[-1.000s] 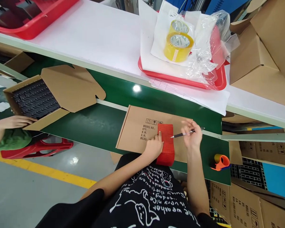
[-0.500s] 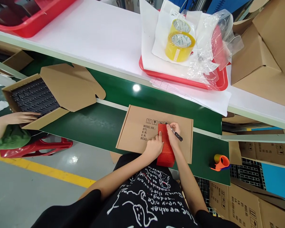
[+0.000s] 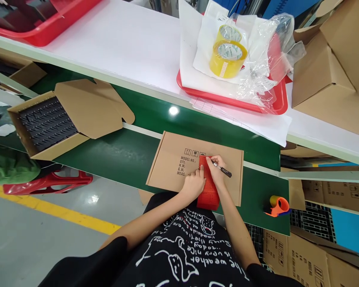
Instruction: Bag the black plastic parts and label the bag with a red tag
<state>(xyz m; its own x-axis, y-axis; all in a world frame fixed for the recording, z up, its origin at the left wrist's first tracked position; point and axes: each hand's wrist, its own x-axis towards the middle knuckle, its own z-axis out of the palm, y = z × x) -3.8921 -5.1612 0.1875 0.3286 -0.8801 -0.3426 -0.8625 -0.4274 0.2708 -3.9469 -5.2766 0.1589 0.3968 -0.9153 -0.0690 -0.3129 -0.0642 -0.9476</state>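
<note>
A closed flat cardboard box (image 3: 172, 155) with printed handling marks lies in front of me. On its right part rests a red strip with fine printing (image 3: 210, 189), running down toward my body past the box's front edge. My left hand (image 3: 194, 183) has its fingers bent against the left edge of the strip, gripping it there. In my right hand (image 3: 218, 167) is a dark marker pen (image 3: 225, 172), slanting across the fingers. That hand's thumb and fingertips are at the strip's upper right corner.
An open carton (image 3: 48, 123) with black parts stands at left; a person's green sleeve (image 3: 14, 165) is beside it. An orange tape dispenser (image 3: 279, 206) sits at right. Above, a white shelf (image 3: 131, 44) bears a red tray (image 3: 221, 102) with yellow tape rolls (image 3: 229, 59).
The other person's hand has left the open carton at left. My right hand and its pen have shifted slightly at the strip's upper corner; my left hand stays in place.
</note>
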